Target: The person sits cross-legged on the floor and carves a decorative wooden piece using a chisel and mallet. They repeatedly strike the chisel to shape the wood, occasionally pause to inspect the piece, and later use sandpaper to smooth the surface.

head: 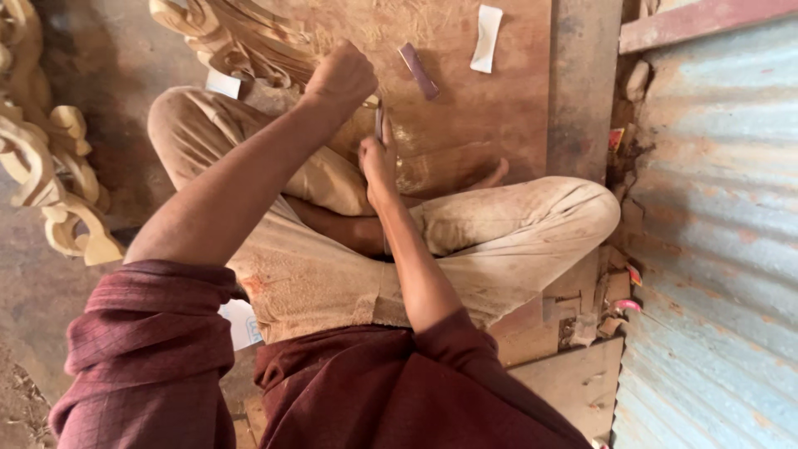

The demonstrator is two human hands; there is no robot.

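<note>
Head view, person sitting cross-legged on a brown wooden board [490,108], dusty beige trousers, maroon sleeves pushed up.

Left hand [341,76]: forearm is running from the lower left up toward the top centre, elbow bent, wrist straight. The hand is closing into a fist, knuckles facing up, fingers curled tight together. It is pressing against the pale carved wooden scrollwork piece [237,37] lying across the left knee; what the fist encloses cannot be told, the palm side being hidden.

Right hand [378,162]: forearm is rising nearly straight from the lap, hand edge-on to the camera. Fingers are lying pressed together and extended, pinching a thin dark metal carving tool [379,119] against the thumb side. The tool's long axis is running roughly vertical in the frame, its far end pointing up toward the fist and the lower edge of the scrollwork; the tip itself is too small to make out. The tool is sitting between the two hands, just below the left fist.

Surroundings: a purple-brown flat strip [418,71] and a white paper strip [486,37] are lying on the board beyond the hands, well apart from them. More pale carved scroll pieces [50,166] are resting at the left edge. Corrugated grey metal sheeting [715,233] is filling the right side.
</note>
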